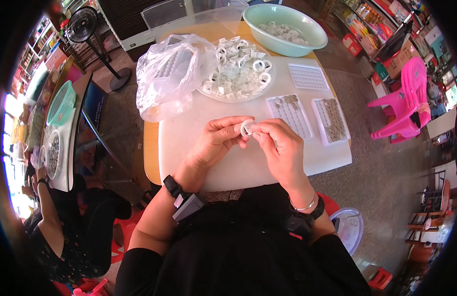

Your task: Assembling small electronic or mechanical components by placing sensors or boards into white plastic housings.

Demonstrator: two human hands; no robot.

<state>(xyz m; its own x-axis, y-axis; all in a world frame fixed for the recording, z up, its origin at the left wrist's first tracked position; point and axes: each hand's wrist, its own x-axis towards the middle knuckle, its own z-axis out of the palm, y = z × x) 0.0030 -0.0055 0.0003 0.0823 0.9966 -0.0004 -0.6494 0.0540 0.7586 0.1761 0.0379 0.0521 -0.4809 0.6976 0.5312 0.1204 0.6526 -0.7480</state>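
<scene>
A small white plastic ring (246, 127) is held up over the near part of the table. My left hand (219, 140) grips its left side between thumb and fingers. From the right, my right hand (283, 150) pinches at the ring's edge; whether a smaller piece is also between those fingertips cannot be made out. Beyond my hands, a heap of similar white ring-like parts (240, 66) lies on a round clear tray (272, 85). To the right stand a partly filled white compartment tray (298, 124) and another (321, 123) holding many small grey-brown pieces.
A third white tray (308, 76) lies farther back. A crumpled clear plastic bag (162, 89) sits at the table's left, and a pale green basin (314, 42) at its far right. Pink chairs (403, 103) stand rightward; another person's arm (50, 207) is at the left table.
</scene>
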